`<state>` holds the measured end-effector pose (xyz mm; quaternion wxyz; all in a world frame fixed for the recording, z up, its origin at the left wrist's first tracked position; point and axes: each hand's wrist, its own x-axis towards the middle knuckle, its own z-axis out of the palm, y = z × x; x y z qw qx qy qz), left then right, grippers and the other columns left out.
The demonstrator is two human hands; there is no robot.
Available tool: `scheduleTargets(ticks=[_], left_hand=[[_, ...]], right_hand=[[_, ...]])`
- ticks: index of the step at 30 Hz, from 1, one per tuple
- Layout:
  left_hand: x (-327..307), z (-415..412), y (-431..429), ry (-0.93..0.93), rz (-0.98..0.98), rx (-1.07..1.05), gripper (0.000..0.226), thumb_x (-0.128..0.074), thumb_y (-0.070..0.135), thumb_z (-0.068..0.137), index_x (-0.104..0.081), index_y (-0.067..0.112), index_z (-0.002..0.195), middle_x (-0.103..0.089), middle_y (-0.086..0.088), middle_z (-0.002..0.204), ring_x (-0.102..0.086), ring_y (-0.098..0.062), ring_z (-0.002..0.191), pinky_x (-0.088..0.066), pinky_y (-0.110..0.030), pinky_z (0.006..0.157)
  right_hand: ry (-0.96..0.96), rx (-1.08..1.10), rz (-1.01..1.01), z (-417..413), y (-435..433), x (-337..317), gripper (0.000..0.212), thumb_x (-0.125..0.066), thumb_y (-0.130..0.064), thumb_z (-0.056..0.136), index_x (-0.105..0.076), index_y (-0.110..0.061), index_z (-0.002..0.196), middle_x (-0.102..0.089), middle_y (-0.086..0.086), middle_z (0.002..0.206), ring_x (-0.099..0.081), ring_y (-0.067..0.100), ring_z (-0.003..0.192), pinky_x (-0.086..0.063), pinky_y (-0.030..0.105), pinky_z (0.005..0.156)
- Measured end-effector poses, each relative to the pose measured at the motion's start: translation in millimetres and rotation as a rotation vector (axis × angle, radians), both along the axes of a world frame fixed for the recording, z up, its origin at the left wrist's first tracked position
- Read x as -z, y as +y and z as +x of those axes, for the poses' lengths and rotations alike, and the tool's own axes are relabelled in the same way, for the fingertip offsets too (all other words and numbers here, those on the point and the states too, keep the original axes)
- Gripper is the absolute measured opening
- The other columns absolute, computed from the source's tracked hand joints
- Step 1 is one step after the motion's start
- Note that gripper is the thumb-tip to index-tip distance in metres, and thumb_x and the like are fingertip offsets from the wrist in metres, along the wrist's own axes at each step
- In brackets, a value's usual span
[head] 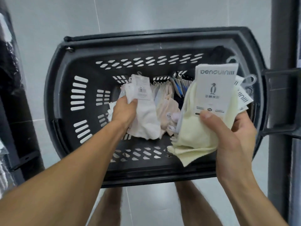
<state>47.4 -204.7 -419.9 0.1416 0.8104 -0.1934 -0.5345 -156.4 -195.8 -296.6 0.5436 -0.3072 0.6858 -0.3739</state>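
Observation:
A dark plastic basket (65, 88) with slotted walls stands on the floor below me. My left hand (125, 111) reaches into it and grips a pair of white socks (146, 121) with a barcode label. My right hand (234, 137) holds a stack of pale yellow socks (195, 136) above the basket's right side, thumb pressed on the white penguin-brand card (215, 88). More labelled pairs sit behind that stack in the same hand. Several other sock pairs (167, 101), beige and dark, lie in the basket's bottom.
A dark vertical post (281, 111) with a bracket stands just right of the basket. Dark shelving with packaged goods (9, 70) lines the left edge. The floor is pale grey tile (146, 206). My bare legs (107, 209) stand right in front of the basket.

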Motion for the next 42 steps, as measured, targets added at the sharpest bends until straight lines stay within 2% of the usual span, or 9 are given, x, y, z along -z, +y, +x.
scheduleTargets(ticks=[5,14,17,23,26,28,32,34,42], left_hand=[[-115,12,5,0.084,-0.281,-0.106,0.019,-0.047,0.026,0.103,-0.061,0.037,0.109,-0.070,0.021,0.102,-0.065,0.002,0.093,-0.050,-0.011,0.064],[-503,108,34,-0.198,-0.831,-0.459,0.054,-0.053,0.014,0.101,-0.039,0.058,0.129,-0.068,-0.002,0.118,-0.068,-0.003,0.084,-0.056,-0.031,0.084],[-641,138,59,-0.368,-0.995,-0.441,0.051,-0.049,0.016,0.098,-0.045,0.057,0.129,-0.057,0.016,0.135,-0.061,-0.011,0.114,-0.046,-0.057,0.102],[-852,171,180,-0.684,-1.139,-0.653,0.051,-0.047,0.013,0.097,-0.051,0.057,0.124,-0.059,0.008,0.133,-0.054,-0.011,0.123,-0.040,-0.041,0.111],[-911,179,260,-0.870,-1.203,-0.798,0.041,-0.049,0.004,0.097,-0.063,0.043,0.099,-0.064,-0.019,0.094,-0.057,-0.016,0.076,-0.048,-0.029,0.073],[-944,178,310,-0.912,-1.212,-0.838,0.048,-0.048,-0.002,0.098,-0.071,0.038,0.083,-0.072,0.000,0.076,-0.059,-0.005,0.068,-0.045,-0.019,0.064],[-993,161,392,-0.597,-1.399,-0.866,0.021,-0.060,0.032,0.091,-0.078,0.030,0.103,-0.077,0.002,0.108,-0.071,-0.009,0.102,-0.053,-0.022,0.087],[-1002,158,425,-0.499,-1.444,-0.883,0.060,-0.071,0.058,0.074,-0.070,0.022,0.122,-0.070,-0.007,0.125,-0.064,-0.025,0.119,-0.044,-0.044,0.105],[-1039,163,488,-0.687,-1.529,-0.901,0.052,-0.062,0.062,0.083,-0.071,0.024,0.118,-0.075,-0.009,0.111,-0.073,-0.029,0.101,-0.060,-0.036,0.078]], right_hand=[[-0.078,-0.313,-0.028,21,-38,-81,0.045,-0.077,-0.024,0.072,-0.062,-0.024,0.114,-0.076,-0.003,0.103,-0.074,0.015,0.089,-0.057,0.021,0.064],[-0.347,-0.823,-0.257,143,-87,-381,0.075,-0.080,-0.030,0.067,-0.049,-0.032,0.135,-0.075,-0.007,0.109,-0.073,0.013,0.096,-0.057,0.020,0.069],[-0.456,-1.022,-0.372,204,-64,-501,0.060,-0.072,-0.018,0.080,-0.051,-0.027,0.136,-0.072,-0.001,0.116,-0.071,0.018,0.103,-0.057,0.026,0.075],[-0.639,-1.337,-0.630,300,28,-696,0.069,-0.070,-0.023,0.080,-0.045,-0.024,0.145,-0.073,-0.009,0.115,-0.071,0.007,0.099,-0.054,0.015,0.072],[-0.728,-1.447,-0.733,326,88,-773,0.089,-0.077,-0.044,0.068,-0.040,-0.034,0.148,-0.071,-0.015,0.118,-0.069,0.003,0.102,-0.053,0.012,0.073],[-0.793,-1.528,-0.786,338,129,-813,0.094,-0.075,-0.053,0.061,-0.043,-0.031,0.147,-0.070,-0.014,0.120,-0.068,0.004,0.106,-0.054,0.014,0.078],[-0.924,-1.683,-0.829,350,214,-868,0.090,-0.075,-0.046,0.068,-0.042,-0.023,0.148,-0.069,-0.010,0.124,-0.065,0.010,0.114,-0.054,0.021,0.088],[-0.998,-1.708,-0.808,352,250,-883,0.083,-0.073,-0.042,0.072,-0.043,-0.023,0.147,-0.069,-0.006,0.125,-0.065,0.015,0.116,-0.055,0.029,0.091],[-0.912,-1.622,-1.082,355,333,-920,0.036,-0.067,-0.052,0.074,-0.066,-0.048,0.110,-0.069,-0.014,0.107,-0.068,0.006,0.096,-0.057,0.026,0.075]])
